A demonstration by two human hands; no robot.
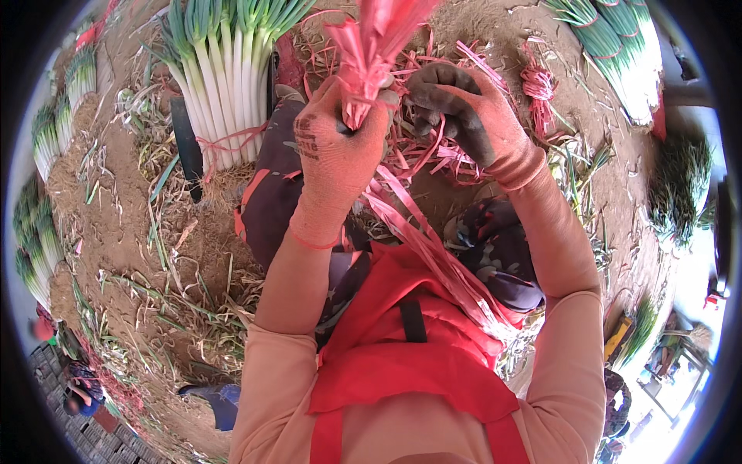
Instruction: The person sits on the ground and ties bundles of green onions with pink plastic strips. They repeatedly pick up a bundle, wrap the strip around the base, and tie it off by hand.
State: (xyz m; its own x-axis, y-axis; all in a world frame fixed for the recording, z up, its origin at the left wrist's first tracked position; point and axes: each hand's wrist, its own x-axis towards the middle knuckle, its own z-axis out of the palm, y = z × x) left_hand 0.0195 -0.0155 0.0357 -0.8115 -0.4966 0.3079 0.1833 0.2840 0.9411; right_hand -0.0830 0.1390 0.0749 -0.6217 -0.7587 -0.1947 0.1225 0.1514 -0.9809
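My left hand (pixel 342 139), in an orange work glove with dark fingertips, grips a bunch of red plastic strapping strips (pixel 368 64). The strips fan upward past the top edge, and their short end pokes out of my fist. Just to the right, my right hand (pixel 464 110) has its gloved fingers curled around a thin pink plastic strip (pixel 432 148), which hangs below them. More long pink strips (pixel 429 243) lie across my lap and red apron (pixel 417 371). Left of my knee, a bundle of scallions (pixel 226 98) stands upright, tied near the roots with pink strip.
Loose pink strips (pixel 458 165) litter the soil between my legs. A knotted pink hank (pixel 538 93) lies beyond my right hand. Tied scallion bundles lie at upper right (pixel 617 52) and far left (pixel 43 232). Another person (pixel 84 388) is at lower left.
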